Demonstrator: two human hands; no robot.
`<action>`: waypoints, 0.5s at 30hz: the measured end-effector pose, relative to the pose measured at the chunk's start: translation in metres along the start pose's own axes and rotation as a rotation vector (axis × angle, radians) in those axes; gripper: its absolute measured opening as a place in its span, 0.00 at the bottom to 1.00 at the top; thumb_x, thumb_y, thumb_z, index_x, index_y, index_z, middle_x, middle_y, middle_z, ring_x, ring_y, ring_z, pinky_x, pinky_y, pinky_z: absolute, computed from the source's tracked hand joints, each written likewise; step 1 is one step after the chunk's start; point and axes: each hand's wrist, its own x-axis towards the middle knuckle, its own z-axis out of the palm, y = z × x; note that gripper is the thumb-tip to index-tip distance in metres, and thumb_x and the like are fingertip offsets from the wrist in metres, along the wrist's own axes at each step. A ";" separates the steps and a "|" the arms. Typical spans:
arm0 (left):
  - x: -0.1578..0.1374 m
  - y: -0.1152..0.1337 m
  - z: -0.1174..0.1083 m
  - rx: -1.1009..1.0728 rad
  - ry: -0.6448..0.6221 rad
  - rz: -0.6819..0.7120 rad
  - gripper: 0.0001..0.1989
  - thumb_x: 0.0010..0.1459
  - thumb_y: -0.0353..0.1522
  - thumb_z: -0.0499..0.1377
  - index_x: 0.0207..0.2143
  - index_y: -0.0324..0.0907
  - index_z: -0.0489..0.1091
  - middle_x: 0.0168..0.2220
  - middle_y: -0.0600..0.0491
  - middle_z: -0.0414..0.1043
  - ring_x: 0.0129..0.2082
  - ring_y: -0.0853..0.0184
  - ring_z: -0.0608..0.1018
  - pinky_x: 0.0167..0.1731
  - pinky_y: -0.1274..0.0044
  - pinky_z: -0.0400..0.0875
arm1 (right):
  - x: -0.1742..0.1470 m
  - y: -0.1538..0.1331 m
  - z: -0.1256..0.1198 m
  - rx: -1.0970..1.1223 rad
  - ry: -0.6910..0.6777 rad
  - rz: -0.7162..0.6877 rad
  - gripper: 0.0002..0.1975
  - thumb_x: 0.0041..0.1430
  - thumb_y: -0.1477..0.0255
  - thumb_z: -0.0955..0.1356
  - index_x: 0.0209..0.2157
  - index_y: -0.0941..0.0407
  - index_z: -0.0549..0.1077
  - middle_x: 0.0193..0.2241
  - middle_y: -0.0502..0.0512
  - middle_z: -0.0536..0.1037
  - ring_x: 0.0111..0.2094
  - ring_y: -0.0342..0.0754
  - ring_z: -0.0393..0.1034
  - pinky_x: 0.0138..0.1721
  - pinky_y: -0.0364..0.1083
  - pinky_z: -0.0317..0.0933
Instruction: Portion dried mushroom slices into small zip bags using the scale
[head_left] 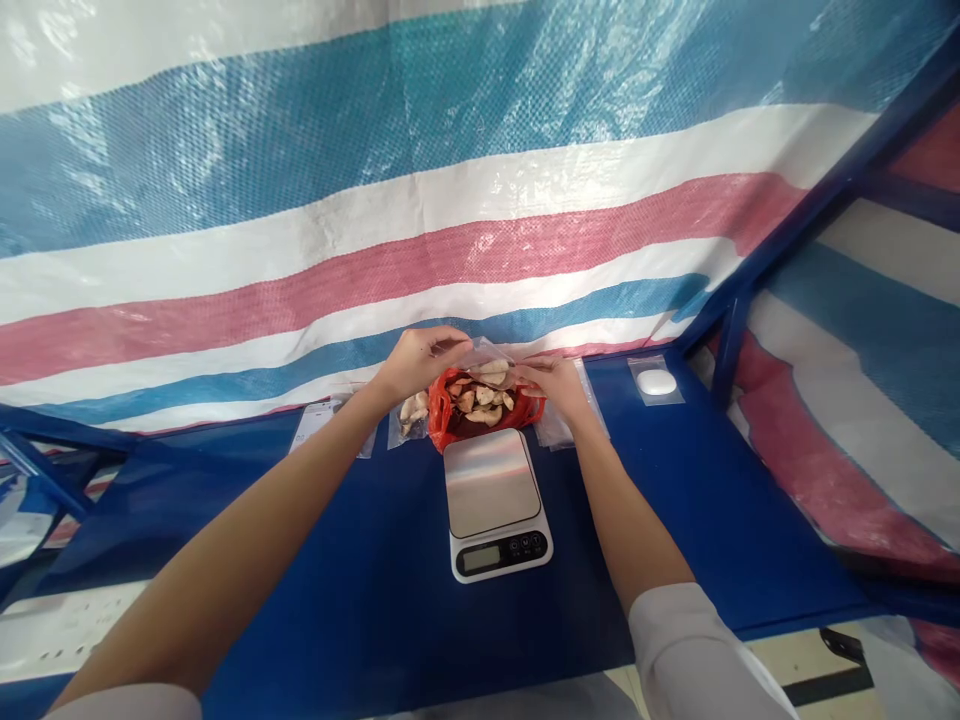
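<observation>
The left hand [424,360] pinched a clear bag [486,352] over the red bag [441,418] of slices [484,398], just behind the scale [495,490]; I couldn't tell whether the right hand [559,385] gripped its other side. Spreading the mouth low, I judged, would best prevent spills.

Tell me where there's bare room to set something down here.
One bare patch of blue table lies right of the right forearm, nearer than the white oval item; another lies between the left forearm and the scale. Beyond the scale is crowded: red bag, clear packets, left hand and right hand.
</observation>
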 end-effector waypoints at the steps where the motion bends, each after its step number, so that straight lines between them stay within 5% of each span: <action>1: -0.001 0.000 0.001 -0.001 -0.012 0.001 0.19 0.58 0.48 0.61 0.34 0.42 0.78 0.35 0.49 0.81 0.34 0.64 0.79 0.38 0.74 0.74 | 0.000 0.000 0.000 -0.008 -0.006 0.002 0.11 0.47 0.69 0.76 0.33 0.58 0.81 0.30 0.53 0.83 0.32 0.48 0.79 0.36 0.44 0.76; 15: -0.008 -0.012 -0.003 0.017 0.079 -0.038 0.19 0.59 0.47 0.58 0.31 0.41 0.76 0.33 0.48 0.80 0.33 0.64 0.79 0.38 0.73 0.74 | 0.003 0.006 -0.003 -0.030 -0.010 0.006 0.13 0.45 0.65 0.77 0.31 0.58 0.82 0.29 0.54 0.83 0.34 0.50 0.80 0.38 0.46 0.76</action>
